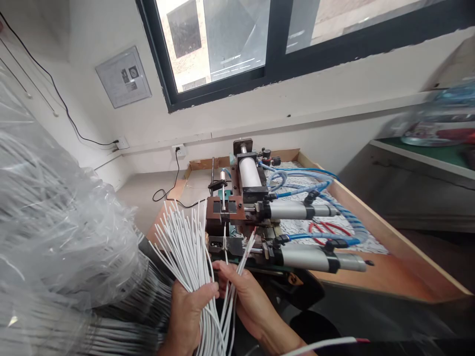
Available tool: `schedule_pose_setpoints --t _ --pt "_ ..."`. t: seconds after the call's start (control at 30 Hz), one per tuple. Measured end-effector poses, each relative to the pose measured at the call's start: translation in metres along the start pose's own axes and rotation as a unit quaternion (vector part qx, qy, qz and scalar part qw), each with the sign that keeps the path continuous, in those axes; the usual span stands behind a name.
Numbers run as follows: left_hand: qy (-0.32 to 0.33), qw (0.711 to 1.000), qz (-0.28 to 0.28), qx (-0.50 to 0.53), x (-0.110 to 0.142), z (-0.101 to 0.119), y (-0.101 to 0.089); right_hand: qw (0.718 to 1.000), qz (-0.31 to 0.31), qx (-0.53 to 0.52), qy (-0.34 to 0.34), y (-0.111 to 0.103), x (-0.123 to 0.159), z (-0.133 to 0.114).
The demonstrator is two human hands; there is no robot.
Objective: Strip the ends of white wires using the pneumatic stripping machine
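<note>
My left hand point(191, 309) is closed round a thick, fanned bundle of white cables point(187, 242), its thumb lying across the front. Beside it my right hand point(241, 289) grips a few white cables point(243, 262), their ends pointing up. One single cable point(225, 242) stands upright from between the right fingers, its end up at the jaws of a pneumatic machine point(226, 207). My two hands almost touch, just in front of the machine. At the lower right another white cable point(322, 343) with a red tip crosses near my right forearm.
Plastic-wrapped cable bundles point(122, 296) are piled at the left. Air cylinders point(302, 210) and blue hoses point(334, 202) spread to the machine's right, inside a wooden-edged tray point(401, 252). A green-topped shelf point(426, 151) stands at the right. A window point(222, 39) is above.
</note>
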State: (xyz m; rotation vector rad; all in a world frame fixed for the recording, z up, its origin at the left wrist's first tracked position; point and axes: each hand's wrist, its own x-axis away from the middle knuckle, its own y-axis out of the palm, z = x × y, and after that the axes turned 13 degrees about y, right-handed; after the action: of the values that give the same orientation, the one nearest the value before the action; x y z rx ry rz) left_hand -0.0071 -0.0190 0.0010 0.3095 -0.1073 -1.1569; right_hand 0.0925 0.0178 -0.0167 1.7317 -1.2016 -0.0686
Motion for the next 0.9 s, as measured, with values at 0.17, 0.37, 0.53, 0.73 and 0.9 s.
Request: schedule_pose_setpoints --t 0.17,0.37,0.53,0.73,0.9 --pt "-0.010 0.998 -0.069 -0.004 0.003 0.001 0.001 0.996 0.023 0.076 -0.041 -0.003 0.004 0.004" --pt "-0.037 0.999 0.019 -0.017 0.002 -0.003 -0.004 0.986 0.108 0.065 -0.106 -0.012 0.006 0.011" --pt "-0.060 0.995 0.073 -0.017 -0.001 -0.004 -0.007 0.988 0.111 0.046 -0.101 -0.016 0.007 0.014" --pt "-0.060 0.996 0.062 -0.014 -0.003 -0.005 -0.008 0.992 0.096 0.039 -0.070 -0.017 0.005 0.015" --pt "-0.059 0.995 0.075 -0.014 -0.003 -0.004 -0.008 0.994 0.083 0.043 -0.054 -0.016 0.001 0.012"
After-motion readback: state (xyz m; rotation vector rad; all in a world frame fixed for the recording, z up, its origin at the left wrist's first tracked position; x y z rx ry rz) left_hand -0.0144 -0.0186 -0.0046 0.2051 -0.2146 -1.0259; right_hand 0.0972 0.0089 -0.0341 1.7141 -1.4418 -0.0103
